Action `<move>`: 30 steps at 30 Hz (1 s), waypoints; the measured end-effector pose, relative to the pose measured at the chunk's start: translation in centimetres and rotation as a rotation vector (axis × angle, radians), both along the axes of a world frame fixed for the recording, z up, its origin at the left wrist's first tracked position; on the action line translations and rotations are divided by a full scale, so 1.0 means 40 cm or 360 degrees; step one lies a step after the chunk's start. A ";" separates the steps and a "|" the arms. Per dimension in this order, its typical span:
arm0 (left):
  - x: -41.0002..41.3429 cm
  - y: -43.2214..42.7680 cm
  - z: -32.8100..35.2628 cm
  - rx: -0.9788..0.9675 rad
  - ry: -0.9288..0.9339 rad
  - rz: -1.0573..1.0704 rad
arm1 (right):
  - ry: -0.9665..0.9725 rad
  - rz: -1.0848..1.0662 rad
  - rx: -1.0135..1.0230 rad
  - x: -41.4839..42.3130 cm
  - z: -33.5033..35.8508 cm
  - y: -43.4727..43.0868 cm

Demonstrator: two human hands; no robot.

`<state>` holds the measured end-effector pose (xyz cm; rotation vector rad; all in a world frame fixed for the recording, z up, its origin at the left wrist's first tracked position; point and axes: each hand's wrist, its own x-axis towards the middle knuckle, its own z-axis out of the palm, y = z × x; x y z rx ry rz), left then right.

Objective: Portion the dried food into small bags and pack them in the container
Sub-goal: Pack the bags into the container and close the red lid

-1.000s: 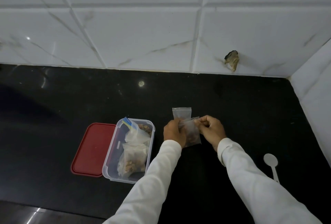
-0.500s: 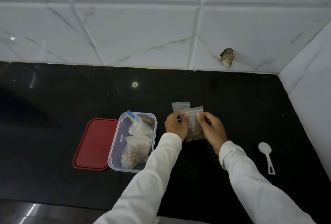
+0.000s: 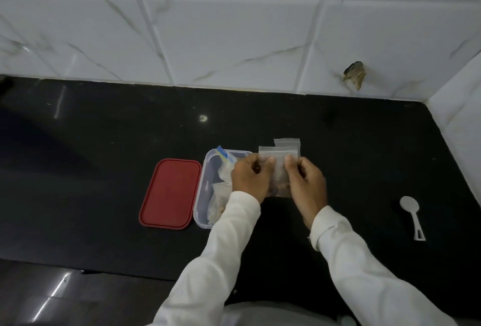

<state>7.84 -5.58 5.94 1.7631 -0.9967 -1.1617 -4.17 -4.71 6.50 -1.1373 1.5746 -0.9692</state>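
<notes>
Hands: left hand [image 3: 251, 178] and right hand [image 3: 307, 182] close together, both pinching the top edge of a small clear plastic bag [image 3: 279, 169] with brown dried food inside, held just above the black stone counter [image 3: 104, 156].
Container: clear rectangular plastic tub [image 3: 208, 187], open, touching left wrist; holds filled bags.
Lid: red, flat, just left of the tub [image 3: 170, 193].
Risk: an incomplete seal would spill on transfer; the left sleeve could nudge the tub.
Room: counter open on the left; white plastic spoon [image 3: 412, 215] well apart on the right.
</notes>
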 end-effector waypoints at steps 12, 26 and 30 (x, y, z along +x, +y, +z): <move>0.229 0.103 -0.020 0.0191 -0.0344 0.0106 | 0.0561 0.0438 -0.0123 0.186 -0.022 0.089; 0.221 0.127 -0.043 -0.0225 -0.1248 -0.0402 | 0.1586 0.0938 -0.0205 0.236 -0.026 0.098; 0.231 0.154 -0.099 -0.0635 -0.1320 -0.0734 | 0.1531 0.1023 -0.0178 0.231 -0.015 0.091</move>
